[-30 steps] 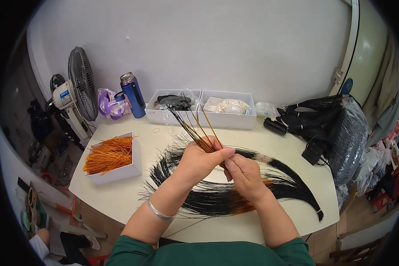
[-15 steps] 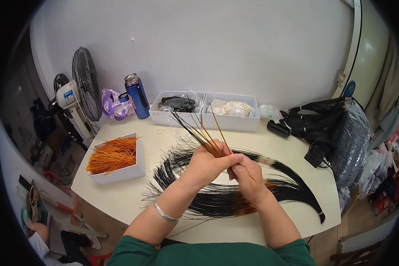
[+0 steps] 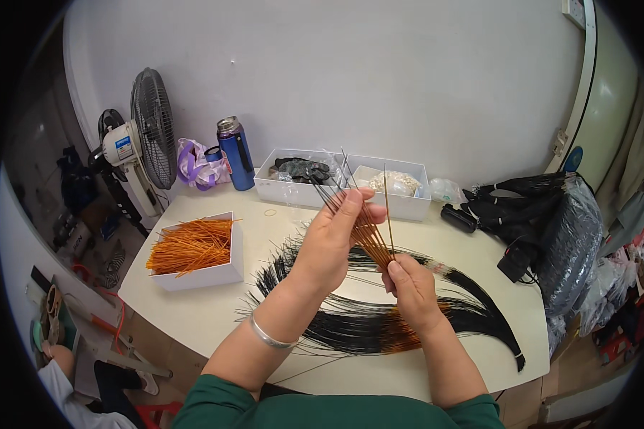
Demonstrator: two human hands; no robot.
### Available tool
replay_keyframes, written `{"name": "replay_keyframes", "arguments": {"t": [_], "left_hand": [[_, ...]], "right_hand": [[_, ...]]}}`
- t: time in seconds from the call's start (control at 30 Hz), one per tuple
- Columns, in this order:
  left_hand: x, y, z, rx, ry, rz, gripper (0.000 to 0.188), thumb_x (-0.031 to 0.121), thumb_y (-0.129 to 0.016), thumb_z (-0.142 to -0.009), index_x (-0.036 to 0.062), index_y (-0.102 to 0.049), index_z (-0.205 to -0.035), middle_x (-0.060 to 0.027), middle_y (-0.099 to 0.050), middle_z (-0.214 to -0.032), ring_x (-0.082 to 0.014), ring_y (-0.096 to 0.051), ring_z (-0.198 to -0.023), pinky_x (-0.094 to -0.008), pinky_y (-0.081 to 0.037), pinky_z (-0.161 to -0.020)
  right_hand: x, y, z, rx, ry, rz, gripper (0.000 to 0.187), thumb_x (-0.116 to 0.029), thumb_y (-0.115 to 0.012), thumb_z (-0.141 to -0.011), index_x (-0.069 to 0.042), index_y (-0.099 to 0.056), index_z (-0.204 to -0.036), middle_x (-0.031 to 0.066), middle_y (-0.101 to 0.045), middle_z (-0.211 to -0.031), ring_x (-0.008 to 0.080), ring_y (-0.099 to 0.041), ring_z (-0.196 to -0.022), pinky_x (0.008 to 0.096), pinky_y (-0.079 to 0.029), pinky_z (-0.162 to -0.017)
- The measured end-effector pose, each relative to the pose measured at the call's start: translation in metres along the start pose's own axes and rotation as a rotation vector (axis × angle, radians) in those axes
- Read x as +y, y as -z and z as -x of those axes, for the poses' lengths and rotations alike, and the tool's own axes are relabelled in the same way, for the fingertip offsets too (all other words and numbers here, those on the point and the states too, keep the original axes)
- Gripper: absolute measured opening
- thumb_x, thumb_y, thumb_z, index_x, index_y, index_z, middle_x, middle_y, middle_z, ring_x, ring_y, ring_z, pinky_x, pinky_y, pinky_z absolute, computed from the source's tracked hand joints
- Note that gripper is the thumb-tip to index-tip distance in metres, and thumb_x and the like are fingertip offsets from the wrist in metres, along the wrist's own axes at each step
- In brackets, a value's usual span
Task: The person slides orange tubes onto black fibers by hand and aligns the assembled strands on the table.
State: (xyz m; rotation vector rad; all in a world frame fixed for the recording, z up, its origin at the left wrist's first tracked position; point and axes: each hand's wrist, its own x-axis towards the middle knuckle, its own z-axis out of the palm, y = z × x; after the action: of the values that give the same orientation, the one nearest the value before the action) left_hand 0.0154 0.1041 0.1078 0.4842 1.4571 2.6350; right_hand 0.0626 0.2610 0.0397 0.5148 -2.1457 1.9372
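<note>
From my remote seat, furthest left I see a fan on the floor side, then a purple-and-white bag and a blue bottle at the back of the counter. Nearer me on that side, a white box is heaped with orange strands, some poking over its rim.

Next comes my left hand, raised above the counter, a silver bangle on its wrist. It is about half open, thumb and fingers apart, with the upper part of a thin bundle of strands running across it; I cannot tell whether it grips them. The bundle fans out upward, dark toward the tips and amber-brown lower down. Behind it, two more white boxes stand side by side, holding dark grey fabric and pale small pieces.

Below and behind both hands, long black strands curve across the counter, with an orange-brown stretch. My right hand is closed, pinching the bundle's lower end between thumb and fingers.

Rightmost, black bundles lie beside a plastic-wrapped grey roll.
</note>
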Motion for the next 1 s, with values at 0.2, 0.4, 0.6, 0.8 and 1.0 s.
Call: {"name": "replay_keyframes", "arguments": {"t": [0.2, 0.4, 0.6, 0.8, 1.0], "left_hand": [[-0.008, 0.008, 0.0, -0.009, -0.066, -0.034, 0.025, 0.025, -0.054, -0.098, 0.0016, -0.064, -0.1, -0.0049, -0.064, -0.092, -0.0125, -0.06, -0.089, -0.0282, -0.048, -0.085], [-0.018, 0.007, 0.006, 0.002, 0.001, -0.168, 0.021, 0.02, -0.056, -0.096, 0.001, -0.064, -0.102, -0.0052, -0.065, -0.092, -0.0132, -0.06, -0.087, -0.0284, -0.048, -0.081], [-0.002, -0.003, 0.001, 0.022, 0.035, 0.062, 0.024, 0.021, -0.061, -0.093, 0.0006, -0.064, -0.106, -0.0051, -0.065, -0.092, -0.0129, -0.059, -0.088, -0.0267, -0.046, -0.082], [-0.011, 0.002, 0.002, 0.019, 0.055, -0.024, 0.023, 0.022, -0.065, -0.091, 0.0004, -0.065, -0.099, -0.0032, -0.063, -0.086, -0.012, -0.058, -0.085, -0.0269, -0.045, -0.081], [-0.011, 0.005, 0.006, -0.034, 0.185, -0.136, 0.027, 0.024, -0.064, -0.091, -0.0005, -0.063, -0.104, -0.0061, -0.066, -0.092, -0.0135, -0.061, -0.091, -0.0271, -0.048, -0.082]], "right_hand": [[-0.004, -0.003, 0.0, -0.009, 0.01, 0.034, 0.026, -0.021, -0.043, -0.099, 0.0, -0.059, -0.094, -0.0002, -0.053, -0.069, 0.006, -0.042, -0.06, 0.0207, -0.034, -0.055], [-0.008, -0.003, -0.001, 0.005, -0.008, 0.024, 0.028, -0.023, -0.042, -0.099, 0.0, -0.058, -0.094, -0.0003, -0.051, -0.069, 0.0067, -0.043, -0.062, 0.0216, -0.036, -0.057], [-0.002, -0.003, 0.0, -0.055, -0.007, 0.08, 0.031, -0.024, -0.042, -0.1, 0.002, -0.06, -0.102, -0.0005, -0.049, -0.068, 0.0075, -0.043, -0.063, 0.0225, -0.037, -0.059], [-0.004, -0.004, 0.0, -0.039, -0.01, 0.025, 0.03, -0.023, -0.043, -0.1, 0.002, -0.06, -0.106, -0.0001, -0.051, -0.069, 0.0079, -0.045, -0.063, 0.0229, -0.039, -0.059], [-0.008, -0.005, 0.0, 0.006, -0.018, 0.03, 0.031, -0.024, -0.047, -0.1, 0.001, -0.059, -0.114, 0.0003, -0.053, -0.07, 0.0079, -0.048, -0.064, 0.0228, -0.042, -0.061]]}}
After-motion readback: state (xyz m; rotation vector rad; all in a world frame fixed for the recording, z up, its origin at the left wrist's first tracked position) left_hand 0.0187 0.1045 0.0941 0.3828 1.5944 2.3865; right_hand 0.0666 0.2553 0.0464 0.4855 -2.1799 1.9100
